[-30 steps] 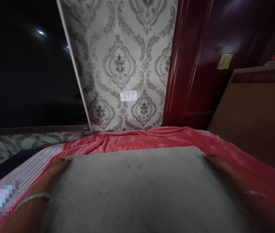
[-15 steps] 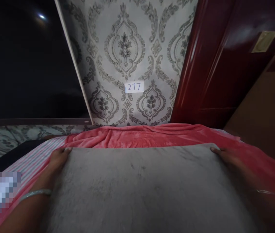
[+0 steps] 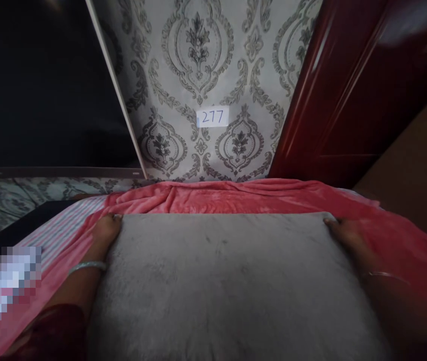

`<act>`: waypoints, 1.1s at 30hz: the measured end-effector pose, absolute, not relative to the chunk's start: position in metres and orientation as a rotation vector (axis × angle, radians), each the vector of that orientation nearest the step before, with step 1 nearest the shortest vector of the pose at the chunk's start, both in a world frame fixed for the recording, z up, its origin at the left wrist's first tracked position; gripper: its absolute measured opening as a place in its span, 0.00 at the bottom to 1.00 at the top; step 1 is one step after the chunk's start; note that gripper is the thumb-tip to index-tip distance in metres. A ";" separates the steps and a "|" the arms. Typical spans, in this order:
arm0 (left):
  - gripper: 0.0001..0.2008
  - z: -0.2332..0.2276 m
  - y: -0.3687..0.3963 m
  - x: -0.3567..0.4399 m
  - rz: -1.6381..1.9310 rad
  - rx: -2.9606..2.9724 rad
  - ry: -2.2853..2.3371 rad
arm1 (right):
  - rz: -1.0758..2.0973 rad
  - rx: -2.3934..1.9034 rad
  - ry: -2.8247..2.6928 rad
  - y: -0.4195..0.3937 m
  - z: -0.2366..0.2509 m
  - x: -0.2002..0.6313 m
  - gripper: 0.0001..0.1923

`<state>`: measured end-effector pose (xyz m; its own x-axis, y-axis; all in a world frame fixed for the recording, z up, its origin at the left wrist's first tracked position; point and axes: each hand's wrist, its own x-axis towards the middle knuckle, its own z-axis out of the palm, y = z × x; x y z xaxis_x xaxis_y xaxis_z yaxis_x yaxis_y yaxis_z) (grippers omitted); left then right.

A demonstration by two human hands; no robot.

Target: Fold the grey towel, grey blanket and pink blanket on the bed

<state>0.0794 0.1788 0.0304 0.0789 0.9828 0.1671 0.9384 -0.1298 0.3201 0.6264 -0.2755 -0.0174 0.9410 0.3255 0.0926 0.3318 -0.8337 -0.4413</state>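
Note:
A large grey plush cushion (image 3: pixel 224 281) fills the lower middle of the head view, lying over a pink-red fleece blanket (image 3: pixel 221 198) on a bed. My left hand (image 3: pixel 105 233) grips the cushion's far left corner, a silver bangle on that wrist. At the far right corner my right hand (image 3: pixel 344 236) holds the cushion's edge, with a thin bangle on the wrist. Fingertips of both hands curl over the corners.
A striped sheet (image 3: pixel 60 230) shows at the left beside the blanket. Behind the bed is patterned wallpaper with a small label reading 277 (image 3: pixel 212 117). A dark panel (image 3: pixel 40 85) is at the left, a dark red wooden door (image 3: pixel 348 90) at the right.
The cushion and both hands have shifted forward and slightly up toward the wall end of the bed. The view has tilted down, so the label sits higher in the picture.

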 end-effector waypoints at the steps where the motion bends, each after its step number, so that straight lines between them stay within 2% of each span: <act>1: 0.21 0.034 0.175 0.082 0.509 2.223 1.998 | -0.046 -2.670 -0.484 -0.275 -0.012 0.620 0.29; 4: 0.28 0.041 0.150 0.100 0.555 2.540 1.865 | -0.254 -2.761 -0.710 -0.265 0.001 0.587 0.33; 6: 0.32 0.035 0.126 0.116 0.470 2.874 1.486 | -0.340 -2.743 -1.046 -0.254 -0.001 0.557 0.34; 8: 0.33 0.022 0.105 0.130 0.220 2.992 1.141 | -0.257 -2.719 -1.275 -0.245 -0.011 0.530 0.32; 10: 0.32 0.007 0.091 0.138 0.038 2.949 1.052 | -0.152 -2.751 -1.331 -0.240 -0.025 0.511 0.32; 13: 0.32 -0.005 0.085 0.141 -0.016 2.886 1.085 | -0.135 -2.782 -1.288 -0.241 -0.040 0.501 0.32; 18: 0.32 0.004 0.084 0.134 0.025 2.882 1.104 | -0.184 -2.725 -1.296 -0.246 -0.044 0.504 0.32; 27: 0.31 0.009 0.090 0.052 0.064 2.707 1.446 | -0.222 -2.657 -1.307 -0.245 -0.063 0.516 0.36; 33: 0.32 0.008 0.084 0.045 0.175 2.615 1.457 | -0.210 -2.653 -1.292 -0.244 -0.061 0.514 0.37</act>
<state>0.0453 0.0843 0.0084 0.5235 0.8514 0.0320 0.8347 -0.5201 0.1811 0.5138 -0.2442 -0.0607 0.6119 0.7636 0.2063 0.7896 -0.6051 -0.1023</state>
